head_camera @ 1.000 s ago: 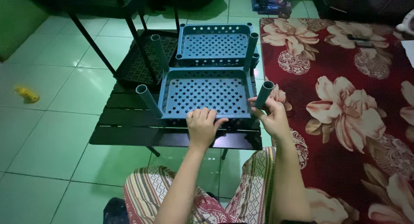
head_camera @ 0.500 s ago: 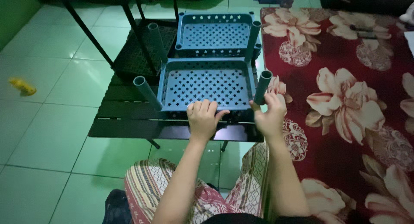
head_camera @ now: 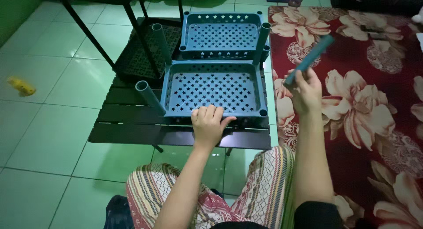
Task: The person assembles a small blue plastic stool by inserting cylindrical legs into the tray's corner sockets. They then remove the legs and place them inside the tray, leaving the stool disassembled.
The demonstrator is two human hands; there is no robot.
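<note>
The right hand (head_camera: 305, 91) has its fingers wrapped tight around a blue tube (head_camera: 309, 59). The tube is lifted in the air, tilted, just to the right of the near blue tray (head_camera: 213, 111), over the red flower rug (head_camera: 365, 101).

The left hand (head_camera: 209, 123) lies flat with its fingers spread open on the front edge of the near blue tray. It holds nothing.

The near blue tray has star holes and sits on a low dark table (head_camera: 132, 125). A tube (head_camera: 150, 96) sticks out of its left front corner. Right behind the near blue tray is a second blue tray (head_camera: 222, 17) with two more tubes. Far to the left of the near blue tray, a small yellow toy (head_camera: 21, 86) lies on the green floor (head_camera: 48, 136).
</note>
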